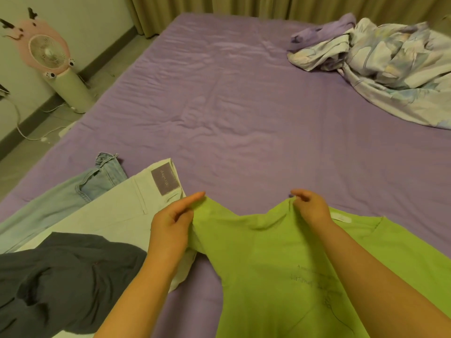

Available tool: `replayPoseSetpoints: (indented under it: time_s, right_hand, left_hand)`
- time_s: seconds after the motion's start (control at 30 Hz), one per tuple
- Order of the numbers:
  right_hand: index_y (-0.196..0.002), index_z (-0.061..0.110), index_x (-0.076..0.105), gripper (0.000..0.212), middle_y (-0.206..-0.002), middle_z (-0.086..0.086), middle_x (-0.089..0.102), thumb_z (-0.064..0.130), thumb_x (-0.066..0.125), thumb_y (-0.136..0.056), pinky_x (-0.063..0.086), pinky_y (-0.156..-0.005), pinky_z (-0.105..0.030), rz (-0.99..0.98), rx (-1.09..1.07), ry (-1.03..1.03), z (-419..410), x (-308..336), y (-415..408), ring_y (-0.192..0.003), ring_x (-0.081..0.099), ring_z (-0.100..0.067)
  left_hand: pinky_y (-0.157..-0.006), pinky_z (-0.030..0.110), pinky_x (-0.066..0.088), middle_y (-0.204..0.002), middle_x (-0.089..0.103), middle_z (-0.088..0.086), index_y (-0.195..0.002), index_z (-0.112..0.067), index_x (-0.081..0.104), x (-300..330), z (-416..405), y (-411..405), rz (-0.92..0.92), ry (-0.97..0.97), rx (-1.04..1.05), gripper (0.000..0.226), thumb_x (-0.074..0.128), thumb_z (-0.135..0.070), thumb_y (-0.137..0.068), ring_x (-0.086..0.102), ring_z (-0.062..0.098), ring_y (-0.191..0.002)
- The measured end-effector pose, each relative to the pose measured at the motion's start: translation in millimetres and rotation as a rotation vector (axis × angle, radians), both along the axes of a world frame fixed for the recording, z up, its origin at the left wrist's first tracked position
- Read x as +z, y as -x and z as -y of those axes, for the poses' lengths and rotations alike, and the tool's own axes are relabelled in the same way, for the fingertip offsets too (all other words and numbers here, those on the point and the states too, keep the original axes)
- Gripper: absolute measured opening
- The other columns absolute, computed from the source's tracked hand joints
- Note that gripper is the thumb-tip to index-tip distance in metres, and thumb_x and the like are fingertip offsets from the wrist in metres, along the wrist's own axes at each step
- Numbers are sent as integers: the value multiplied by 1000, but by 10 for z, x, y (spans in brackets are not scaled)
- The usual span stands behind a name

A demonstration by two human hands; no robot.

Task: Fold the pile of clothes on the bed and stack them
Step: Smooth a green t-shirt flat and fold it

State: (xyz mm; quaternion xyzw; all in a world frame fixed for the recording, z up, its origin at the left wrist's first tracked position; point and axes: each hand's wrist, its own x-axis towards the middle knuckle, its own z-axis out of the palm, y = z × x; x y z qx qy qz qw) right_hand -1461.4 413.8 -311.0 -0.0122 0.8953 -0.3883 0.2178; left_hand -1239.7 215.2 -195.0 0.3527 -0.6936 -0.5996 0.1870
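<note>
A lime-green garment (275,259) is spread on the near part of the bed (244,123), its far edge lifted at two points. The left peak of that edge is pinched by the left hand (170,225), forefinger extended along the cloth; grip: grasping the garment. The right peak is pinched between thumb and fingers of the right hand (310,208); grip: likewise grasping the garment. A pale label is seen on the fabric just right of the right hand, and faint dark line-print shows through nearer the camera.

To the left, a dark grey garment (61,276) is lying crumpled at the near corner, partly over pale trousers (117,211) bearing a mauve waistband patch. The left forearm crosses over these trousers. Light blue jeans (73,196) are laid beyond, partly beneath the pale trousers.

Farther off, wrinkled purple sheet is exposed. At the far right a crumpled patterned quilt (385,62) is heaped. On the floor, far left, a pink antlered fan (48,52) is standing on a pale cylindrical base. Olive curtains (268,6) are hung behind the bed.
</note>
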Motion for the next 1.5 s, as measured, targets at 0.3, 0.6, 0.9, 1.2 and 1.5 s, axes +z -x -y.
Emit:
replayPoseSetpoints:
  time_s: [0.3,0.6,0.9,1.2,1.5]
  right_hand:
    - [-100,8,72,20,-77,-4,59,11,54,-91,43,-69,-29,148,-18,-60,8,-21,143,-72,54,-20]
    - [-117,5,62,29,-77,-4,58,-3,52,-91,47,-56,-20,232,-408,488,-9,56,136,-65,51,-14]
    - [-135,12,51,51,-89,2,54,-6,56,-88,50,-63,-13,295,-366,546,-66,49,152,-77,57,-10]
    - [-146,18,34,59,-153,-12,30,30,54,-91,22,-111,-43,-416,286,-386,131,22,-535,-141,24,-31]
    - [-148,37,-11,62,-160,-4,-12,61,11,-95,-10,-113,-55,-311,701,-687,253,-329,-945,-145,-18,-28]
  left_hand:
    - [-83,8,39,-116,59,-12,-113,-32,64,-205,66,91,162,-61,31,51,42,9,-90,54,-1,-101]
    - [-61,32,60,-83,74,10,-101,-17,71,-159,192,187,179,-530,122,24,58,0,-90,70,22,-71]
    - [-108,42,40,-138,53,5,-136,-19,51,-482,338,315,163,-221,227,43,57,-12,-94,50,23,-125]
    - [-106,48,30,-156,8,14,-152,-28,9,-766,286,333,787,428,-140,95,73,-31,-81,15,36,-139]
    - [-97,45,41,-149,22,17,-152,-19,0,-850,310,-15,822,563,-269,86,59,-31,-91,34,36,-130]
